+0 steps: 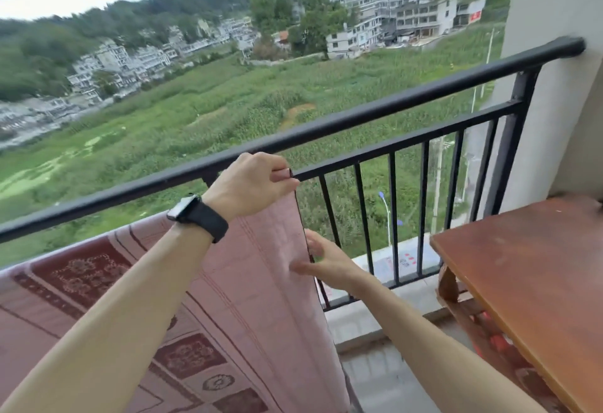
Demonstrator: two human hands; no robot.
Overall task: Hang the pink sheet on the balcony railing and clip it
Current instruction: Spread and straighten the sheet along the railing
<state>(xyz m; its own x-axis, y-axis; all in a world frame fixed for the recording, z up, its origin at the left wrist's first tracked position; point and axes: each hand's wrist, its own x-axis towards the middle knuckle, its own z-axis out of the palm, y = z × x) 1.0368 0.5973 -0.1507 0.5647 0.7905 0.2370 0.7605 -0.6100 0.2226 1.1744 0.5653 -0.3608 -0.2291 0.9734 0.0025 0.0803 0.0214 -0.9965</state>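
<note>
Your left hand (251, 184) pinches the top corner of the sheet (254, 282) right at the rail (359, 115), mid-frame; holding it high there looks meant to keep the edge from sliding while the cloth is squared up; your right hand (323, 262) is lower, fingers spread and loose against the sheet's right edge, gripping nothing firmly as far as you can judge, probably to pull that edge straight down beside the bars. The sheet fills the lower left of the frame, slanting from the rail toward you; whether it is draped over the rail or only held against it cannot be told, since your left hand and the watch (195, 216) cover that spot, and its left part runs off the frame. No clip is visible anywhere; one may be out of view, so clipping looks not yet done. The table (522, 265) at lower right is cut off, and something red under it is too blurred to name.
</note>
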